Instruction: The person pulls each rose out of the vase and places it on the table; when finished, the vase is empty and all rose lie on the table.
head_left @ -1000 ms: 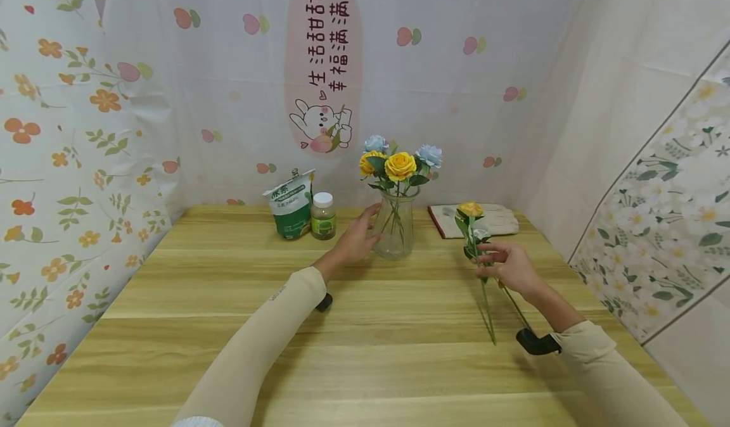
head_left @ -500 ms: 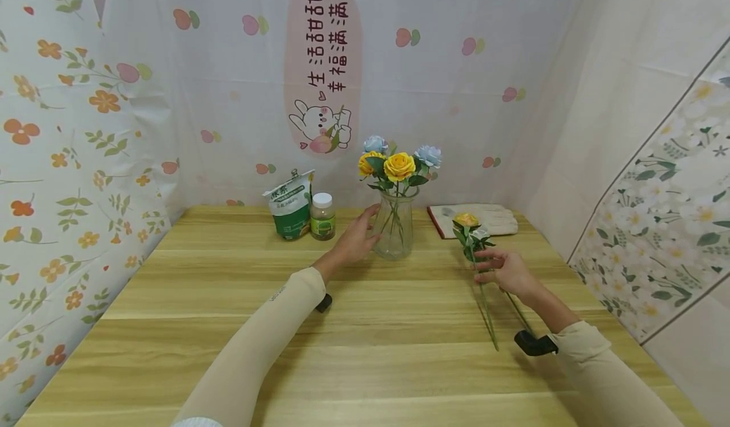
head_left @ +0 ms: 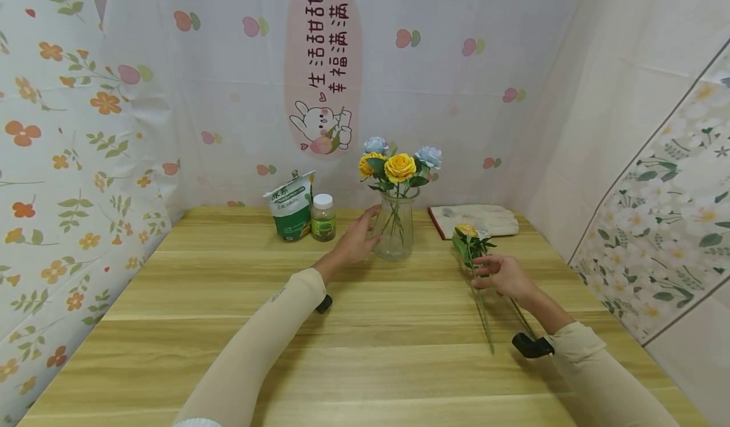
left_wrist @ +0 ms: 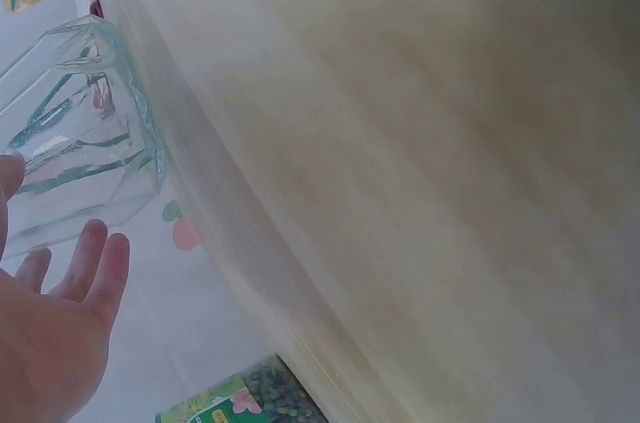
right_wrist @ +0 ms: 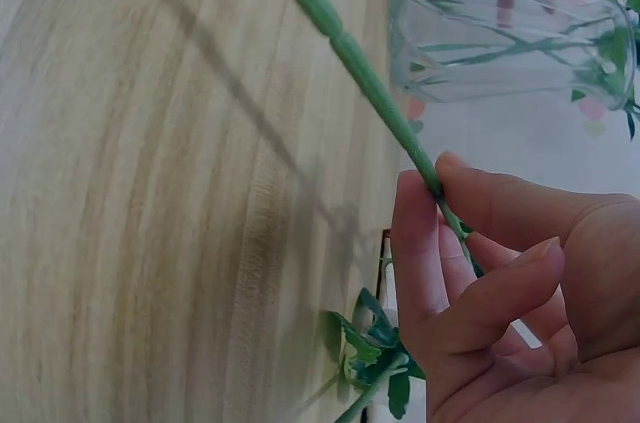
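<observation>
My right hand [head_left: 507, 278] pinches the green stem [right_wrist: 360, 73] of a yellow artificial rose [head_left: 466, 230] between thumb and forefinger. The rose tilts low over the table at the right. Beside it lies a pale rose [head_left: 482, 233], its stem partly hidden behind the hand. My left hand [head_left: 355, 240] holds the left side of a clear glass vase [head_left: 393, 244], thumb in front and fingers reaching round. Yellow roses [head_left: 400, 167] and light blue roses [head_left: 429, 156] stand in the vase, their stems crossing inside the glass.
Left of the vase stand a white-lidded jar [head_left: 323, 219] and a green and white pouch [head_left: 292, 215]. A folded whitish glove [head_left: 490, 219] with a red edge lies at the back right. Printed curtains [head_left: 239, 97] enclose the wooden table [head_left: 342, 363].
My right hand has come slightly lower and left, and the yellow rose's head has sunk toward the table. My left hand and the vase have stayed put.
</observation>
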Demonstrator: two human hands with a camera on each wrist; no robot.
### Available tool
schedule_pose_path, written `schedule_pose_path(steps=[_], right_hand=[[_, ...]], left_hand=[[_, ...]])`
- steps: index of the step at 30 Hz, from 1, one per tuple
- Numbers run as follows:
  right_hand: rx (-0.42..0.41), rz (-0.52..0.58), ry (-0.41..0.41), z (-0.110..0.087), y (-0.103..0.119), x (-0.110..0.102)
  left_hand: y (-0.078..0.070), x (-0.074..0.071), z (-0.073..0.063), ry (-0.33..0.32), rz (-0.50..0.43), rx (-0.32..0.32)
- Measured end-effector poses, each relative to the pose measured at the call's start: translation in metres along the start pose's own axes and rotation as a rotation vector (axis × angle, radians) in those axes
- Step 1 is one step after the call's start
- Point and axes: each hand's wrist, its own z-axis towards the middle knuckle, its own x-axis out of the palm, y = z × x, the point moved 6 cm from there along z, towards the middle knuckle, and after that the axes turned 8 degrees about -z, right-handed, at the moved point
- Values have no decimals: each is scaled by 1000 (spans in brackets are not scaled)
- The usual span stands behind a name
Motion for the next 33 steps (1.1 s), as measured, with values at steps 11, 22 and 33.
schedule_pose_path(steps=[11,22,33], right_hand=[[-39,-46,6,2,0,4],[-53,-6,-6,5,0,12],[-19,45,76,6,-6,21]], left_hand=[[0,0,1,-3,5,2],[0,0,0,1,-2,9],[6,2,1,18,-12,-5]])
